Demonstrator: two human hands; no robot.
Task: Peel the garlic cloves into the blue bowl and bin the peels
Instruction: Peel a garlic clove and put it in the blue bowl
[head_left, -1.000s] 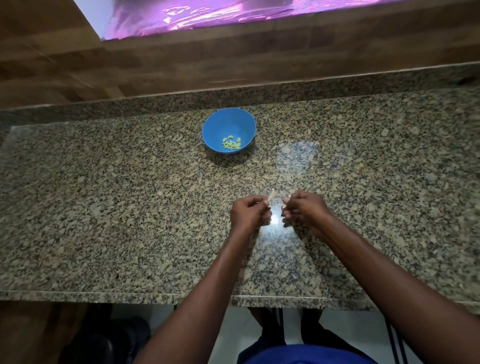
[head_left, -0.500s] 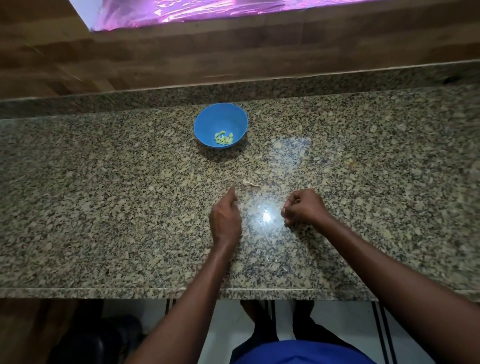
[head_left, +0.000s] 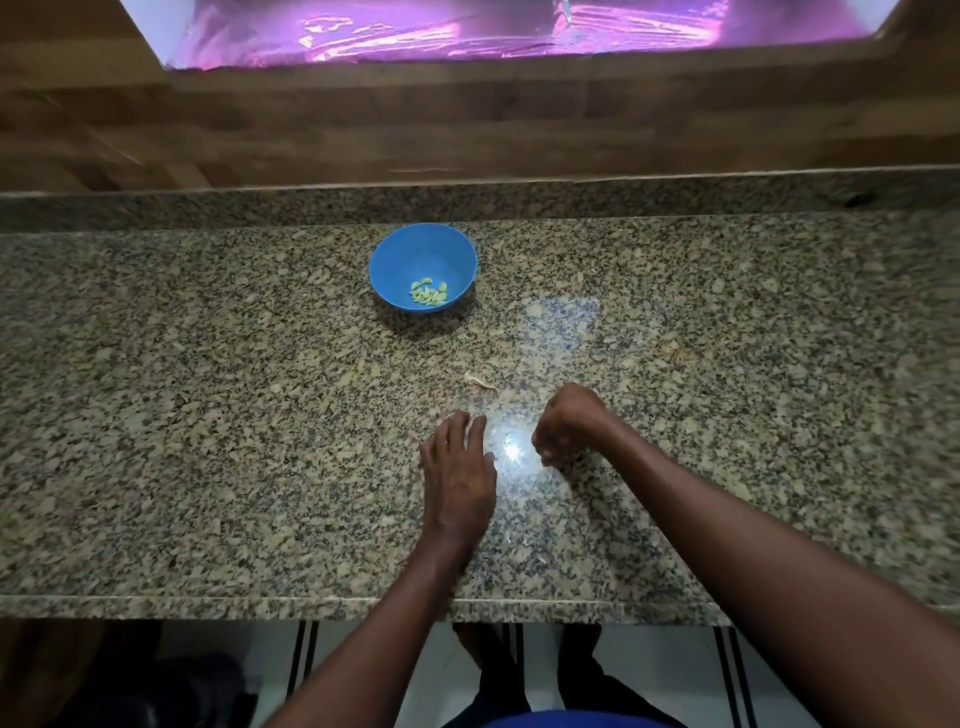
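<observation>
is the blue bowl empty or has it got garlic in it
Not empty. The blue bowl stands upright on the counter with a small heap of peeled cloves at its bottom; most of its inside is bare.

Two bare forearms reach forward side by side. The left hand (head_left: 460, 475) lies palm down, fingers straight and together. The right hand (head_left: 569, 423), just beside it, is curled loosely; anything inside stays hidden.
</observation>
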